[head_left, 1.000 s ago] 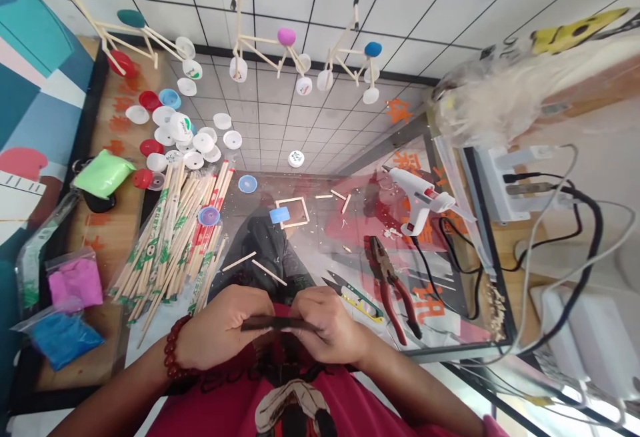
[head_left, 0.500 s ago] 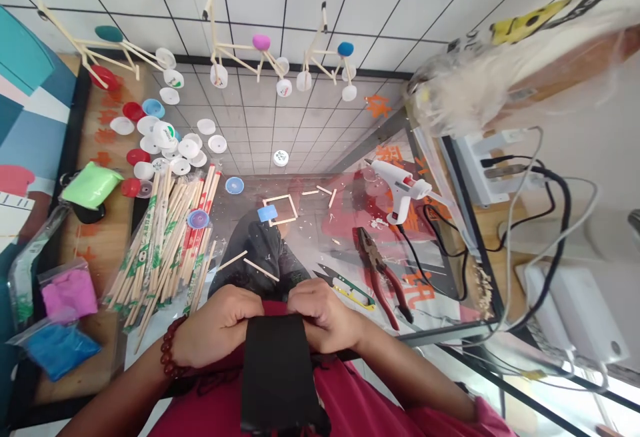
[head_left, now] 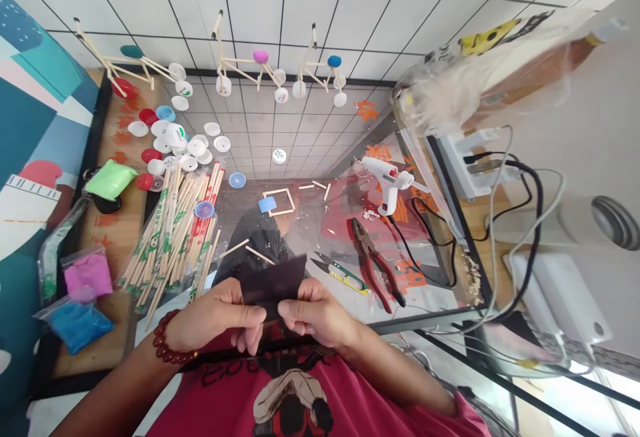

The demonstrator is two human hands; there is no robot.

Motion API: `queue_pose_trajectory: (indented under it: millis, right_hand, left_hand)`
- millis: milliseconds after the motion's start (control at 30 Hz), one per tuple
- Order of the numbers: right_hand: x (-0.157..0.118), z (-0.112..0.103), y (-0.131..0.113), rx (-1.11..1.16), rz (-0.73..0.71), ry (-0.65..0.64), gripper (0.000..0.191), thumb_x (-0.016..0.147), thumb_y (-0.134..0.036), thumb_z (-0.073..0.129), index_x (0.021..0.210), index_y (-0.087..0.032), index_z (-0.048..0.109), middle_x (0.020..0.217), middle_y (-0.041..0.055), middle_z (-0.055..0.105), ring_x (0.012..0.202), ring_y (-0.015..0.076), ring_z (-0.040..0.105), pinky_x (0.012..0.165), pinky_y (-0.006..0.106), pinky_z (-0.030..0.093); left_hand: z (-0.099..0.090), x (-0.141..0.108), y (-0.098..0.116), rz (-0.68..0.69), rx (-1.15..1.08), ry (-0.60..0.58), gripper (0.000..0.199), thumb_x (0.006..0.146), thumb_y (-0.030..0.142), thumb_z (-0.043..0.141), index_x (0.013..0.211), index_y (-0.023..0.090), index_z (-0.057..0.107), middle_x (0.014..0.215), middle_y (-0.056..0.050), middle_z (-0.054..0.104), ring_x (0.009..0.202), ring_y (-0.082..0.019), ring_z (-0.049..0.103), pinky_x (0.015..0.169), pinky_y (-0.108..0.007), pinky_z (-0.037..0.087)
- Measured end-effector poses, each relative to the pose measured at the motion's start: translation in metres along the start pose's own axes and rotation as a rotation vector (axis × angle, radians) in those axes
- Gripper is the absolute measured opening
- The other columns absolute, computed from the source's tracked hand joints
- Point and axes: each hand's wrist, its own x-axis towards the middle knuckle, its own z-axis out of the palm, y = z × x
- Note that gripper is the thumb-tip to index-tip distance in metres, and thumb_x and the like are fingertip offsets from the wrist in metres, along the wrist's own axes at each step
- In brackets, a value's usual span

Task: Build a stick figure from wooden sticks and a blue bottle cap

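Note:
A dark, flat rectangular piece (head_left: 274, 282) is held up at the table's near edge, in front of the red shirt. My left hand (head_left: 225, 317) pinches its left lower side, thumb on top. Its right lower side is gripped by my right hand (head_left: 320, 310), also with the thumb over it. Just beyond lie two loose thin sticks (head_left: 260, 255). Farther off, a small square frame of sticks (head_left: 285, 201) has a blue piece (head_left: 267, 205) on its left side.
Bundled chopsticks (head_left: 173, 230) and bottle caps (head_left: 175, 133) lie left. Scissors (head_left: 340, 273), red-handled pliers (head_left: 375, 263) and a white glue gun (head_left: 387, 180) with a cable lie right. Stick models with caps (head_left: 250, 63) stand at the back; clay bags (head_left: 87, 273) lie far left.
The dark piece, earlier lying low against the shirt, is now raised and tilted up between my hands. Both hands moved with it, and the thumbs now show. The view has shifted slightly.

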Motion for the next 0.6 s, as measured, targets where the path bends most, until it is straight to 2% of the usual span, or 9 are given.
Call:
queue_pose_trajectory:
  millis: [133, 267, 300, 367, 433, 500, 600]
  right_hand:
    - [-0.003, -0.002, 0.0, 0.002, -0.08, 0.098, 0.045, 0.073, -0.053, 0.077, 0.056, -0.017, 0.056, 0.046, -0.0056, 0.046, 0.041, 0.0045, 0.034, 0.041, 0.021, 0.02]
    - [-0.005, -0.01, -0.006, 0.007, -0.173, 0.239, 0.046, 0.073, -0.054, 0.077, 0.055, -0.017, 0.057, 0.048, -0.0041, 0.048, 0.042, 0.0052, 0.034, 0.043, 0.022, 0.021]
    - [-0.006, -0.011, -0.007, 0.005, -0.192, 0.261, 0.046, 0.073, -0.054, 0.077, 0.055, -0.017, 0.057, 0.047, -0.004, 0.047, 0.042, 0.0052, 0.033, 0.043, 0.022, 0.02]
    - [-0.006, -0.012, -0.007, -0.015, -0.216, 0.273, 0.046, 0.075, -0.054, 0.077, 0.055, -0.017, 0.057, 0.047, -0.0039, 0.047, 0.041, 0.0056, 0.032, 0.042, 0.023, 0.02]
    - [-0.006, -0.009, -0.005, -0.057, -0.239, 0.266, 0.045, 0.076, -0.054, 0.076, 0.056, -0.017, 0.058, 0.048, -0.0037, 0.048, 0.042, 0.0062, 0.034, 0.044, 0.023, 0.023]
    - [-0.005, -0.005, -0.003, -0.08, -0.267, 0.245, 0.045, 0.077, -0.056, 0.075, 0.06, -0.017, 0.06, 0.05, -0.0029, 0.05, 0.045, 0.0071, 0.036, 0.046, 0.023, 0.026]
    - [-0.002, 0.001, -0.001, 0.006, -0.311, 0.203, 0.058, 0.083, -0.074, 0.056, 0.073, -0.018, 0.065, 0.056, -0.0012, 0.052, 0.048, 0.0085, 0.035, 0.046, 0.024, 0.025]
  left_hand:
    - [0.007, 0.006, -0.005, 0.052, -0.058, 0.118, 0.05, 0.086, 0.051, 0.064, 0.053, 0.014, 0.068, 0.054, -0.008, 0.066, 0.048, -0.011, 0.053, 0.05, -0.022, 0.04]
    - [0.01, 0.011, -0.004, 0.264, -0.143, 0.455, 0.05, 0.088, 0.057, 0.061, 0.065, 0.014, 0.068, 0.066, -0.006, 0.067, 0.056, -0.011, 0.056, 0.053, -0.022, 0.044]
    - [0.012, 0.012, -0.004, 0.318, -0.149, 0.506, 0.048, 0.087, 0.059, 0.062, 0.072, 0.014, 0.069, 0.069, -0.006, 0.067, 0.059, -0.011, 0.057, 0.054, -0.022, 0.045]
    - [0.018, 0.014, -0.003, 0.37, -0.123, 0.529, 0.044, 0.083, 0.058, 0.068, 0.084, 0.014, 0.071, 0.072, -0.004, 0.067, 0.062, -0.011, 0.058, 0.057, -0.022, 0.047]
    - [0.026, 0.018, -0.005, 0.36, -0.086, 0.512, 0.04, 0.078, 0.053, 0.076, 0.088, 0.015, 0.07, 0.068, -0.001, 0.065, 0.06, -0.01, 0.055, 0.058, -0.022, 0.047]
    - [0.034, 0.022, -0.008, 0.341, -0.087, 0.519, 0.038, 0.076, 0.05, 0.078, 0.079, 0.014, 0.068, 0.064, 0.0, 0.063, 0.055, -0.009, 0.053, 0.054, -0.022, 0.045]
    - [0.04, 0.029, -0.014, 0.35, -0.17, 0.558, 0.038, 0.08, 0.049, 0.075, 0.07, 0.014, 0.065, 0.063, -0.001, 0.064, 0.051, -0.008, 0.053, 0.051, -0.022, 0.044]
